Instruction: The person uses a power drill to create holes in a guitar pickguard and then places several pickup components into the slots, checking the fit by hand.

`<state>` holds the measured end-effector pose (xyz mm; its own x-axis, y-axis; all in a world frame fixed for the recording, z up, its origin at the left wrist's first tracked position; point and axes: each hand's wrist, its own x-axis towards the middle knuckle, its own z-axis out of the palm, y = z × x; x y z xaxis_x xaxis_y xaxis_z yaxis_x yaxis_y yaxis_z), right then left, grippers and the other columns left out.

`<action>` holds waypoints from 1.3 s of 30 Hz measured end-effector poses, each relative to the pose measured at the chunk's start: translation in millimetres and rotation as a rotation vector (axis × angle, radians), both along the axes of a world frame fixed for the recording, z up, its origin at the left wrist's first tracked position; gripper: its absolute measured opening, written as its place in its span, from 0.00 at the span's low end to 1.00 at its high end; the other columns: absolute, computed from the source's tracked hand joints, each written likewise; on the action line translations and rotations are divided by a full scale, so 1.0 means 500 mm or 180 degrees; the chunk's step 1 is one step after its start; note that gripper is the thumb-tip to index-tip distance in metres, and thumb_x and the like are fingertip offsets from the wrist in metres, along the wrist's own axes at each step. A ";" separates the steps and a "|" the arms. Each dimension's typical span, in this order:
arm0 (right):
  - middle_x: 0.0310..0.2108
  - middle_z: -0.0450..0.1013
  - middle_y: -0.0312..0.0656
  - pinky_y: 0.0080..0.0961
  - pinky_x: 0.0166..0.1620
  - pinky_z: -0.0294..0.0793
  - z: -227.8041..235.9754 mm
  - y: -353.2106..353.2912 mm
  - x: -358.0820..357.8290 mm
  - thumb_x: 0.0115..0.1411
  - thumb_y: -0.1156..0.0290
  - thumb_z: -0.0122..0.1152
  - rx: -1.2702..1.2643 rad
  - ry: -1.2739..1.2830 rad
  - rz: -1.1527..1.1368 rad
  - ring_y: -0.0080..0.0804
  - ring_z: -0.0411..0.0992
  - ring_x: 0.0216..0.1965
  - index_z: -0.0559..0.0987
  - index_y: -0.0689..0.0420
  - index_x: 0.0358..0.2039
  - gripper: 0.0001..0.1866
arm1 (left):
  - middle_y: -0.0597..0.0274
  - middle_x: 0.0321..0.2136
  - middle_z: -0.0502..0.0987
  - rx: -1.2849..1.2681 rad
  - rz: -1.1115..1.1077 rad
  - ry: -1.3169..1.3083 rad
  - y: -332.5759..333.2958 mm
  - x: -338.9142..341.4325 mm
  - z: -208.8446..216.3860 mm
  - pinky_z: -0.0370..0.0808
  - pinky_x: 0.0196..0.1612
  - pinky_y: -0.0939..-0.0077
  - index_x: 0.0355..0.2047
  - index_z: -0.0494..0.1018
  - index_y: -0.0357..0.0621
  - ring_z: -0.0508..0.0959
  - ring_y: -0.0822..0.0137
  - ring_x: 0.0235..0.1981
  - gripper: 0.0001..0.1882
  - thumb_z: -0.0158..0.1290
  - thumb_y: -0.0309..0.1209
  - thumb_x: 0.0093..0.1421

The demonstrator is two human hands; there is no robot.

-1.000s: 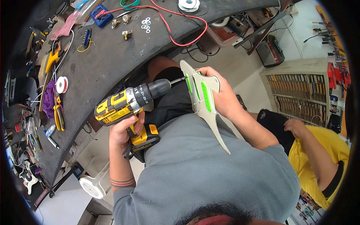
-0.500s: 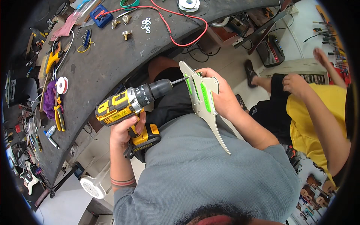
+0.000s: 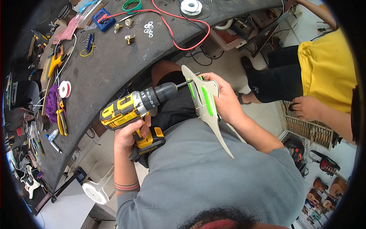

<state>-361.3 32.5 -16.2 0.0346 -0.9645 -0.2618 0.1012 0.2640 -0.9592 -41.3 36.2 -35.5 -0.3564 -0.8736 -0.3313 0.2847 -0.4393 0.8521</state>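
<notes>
Cordless drill [image 3: 131,108], yellow and black: held off the tabletop, over the person's lap, near the tabletop's near edge. Left hand [image 3: 127,134] clamped around its grip. Drill bit [image 3: 184,83] touching the face of the pale plate.

Pale plate [image 3: 204,103], flat, with green slots, tapering to a point: held on edge in the air beside the drill's nose. Right hand [image 3: 227,101] closed on its far side, fingers wrapped over the upper rim.

Tabletop [image 3: 110,65], dark, curved: red wire [image 3: 179,32], washers [image 3: 148,28], blue box [image 3: 103,21], white tape rolls [image 3: 191,5] toward the far edge; yellow-handled pliers [image 3: 61,120] and a purple cloth [image 3: 51,103] toward the left end.

Second person in a yellow shirt [image 3: 324,68]: standing on the floor at right, well apart.
</notes>
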 end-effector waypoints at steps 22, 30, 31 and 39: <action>0.40 0.78 0.30 0.16 0.43 0.73 -0.019 -0.001 -0.005 0.77 0.68 0.59 -0.0100 -0.0089 -0.0026 0.12 0.71 0.39 0.80 0.62 0.55 0.13 | 0.53 0.31 0.82 -0.0018 -0.0086 0.0205 0.001 0.001 -0.009 0.75 0.24 0.77 0.51 0.77 0.36 0.75 0.73 0.19 0.23 0.64 0.37 0.59; 0.41 0.79 0.32 0.17 0.48 0.74 -0.009 -0.002 -0.013 0.76 0.70 0.60 -0.0006 -0.0034 0.0024 0.14 0.72 0.42 0.81 0.62 0.55 0.13 | 0.53 0.31 0.82 -0.0061 -0.0089 0.0215 -0.002 -0.002 -0.009 0.73 0.24 0.78 0.52 0.77 0.35 0.75 0.73 0.18 0.23 0.64 0.36 0.60; 0.41 0.79 0.32 0.17 0.48 0.74 -0.009 -0.003 -0.012 0.76 0.70 0.60 -0.0002 -0.0034 0.0028 0.14 0.72 0.42 0.81 0.62 0.55 0.13 | 0.53 0.31 0.82 -0.0102 -0.0111 0.0214 -0.003 -0.002 -0.009 0.73 0.24 0.78 0.52 0.77 0.35 0.74 0.73 0.18 0.24 0.64 0.36 0.60; 0.43 0.80 0.33 0.19 0.51 0.74 -0.006 -0.002 -0.016 0.75 0.70 0.60 -0.0020 0.0014 0.0050 0.16 0.74 0.44 0.82 0.63 0.55 0.13 | 0.54 0.30 0.82 -0.0077 -0.0087 0.0235 -0.004 -0.006 -0.006 0.72 0.24 0.78 0.51 0.77 0.34 0.74 0.73 0.18 0.24 0.64 0.37 0.60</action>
<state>-369.1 31.5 -19.2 0.0487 -0.9654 -0.2561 0.0928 0.2596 -0.9612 -44.4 34.2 -38.3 -0.4029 -0.8707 -0.2821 0.3352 -0.4272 0.8397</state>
